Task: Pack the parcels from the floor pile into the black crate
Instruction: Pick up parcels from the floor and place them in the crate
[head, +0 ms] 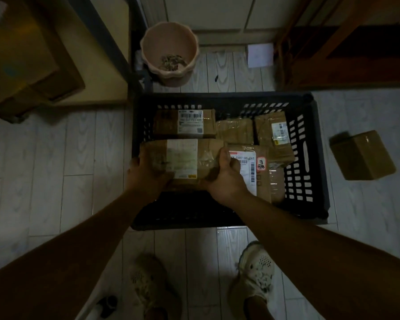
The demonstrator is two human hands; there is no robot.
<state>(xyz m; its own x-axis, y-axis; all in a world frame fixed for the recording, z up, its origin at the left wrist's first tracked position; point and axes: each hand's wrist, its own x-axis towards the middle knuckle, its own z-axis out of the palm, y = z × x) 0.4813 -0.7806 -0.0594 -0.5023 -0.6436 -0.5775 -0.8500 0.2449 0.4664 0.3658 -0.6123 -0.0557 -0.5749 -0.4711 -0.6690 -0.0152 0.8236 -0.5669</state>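
Observation:
The black crate [310, 158] stands on the floor in front of me. I hold a brown taped parcel [183, 158] with a white label over the crate's near left part. My left hand [146, 174] grips its left end and my right hand [226, 179] grips its right end, thumb on top. Inside the crate lie several parcels: one with a barcode label [185, 123] at the back left, a plain one [236, 131] in the middle, one [273, 132] at the back right and one with a red-edged label [259, 172] at the near right.
One brown box [363, 155] lies on the floor right of the crate. A pink bucket [169, 51] stands behind the crate. A large cardboard box [26, 56] sits at the far left, dark wooden furniture [356, 42] at the far right. My shoes [254, 273] are near the crate's front edge.

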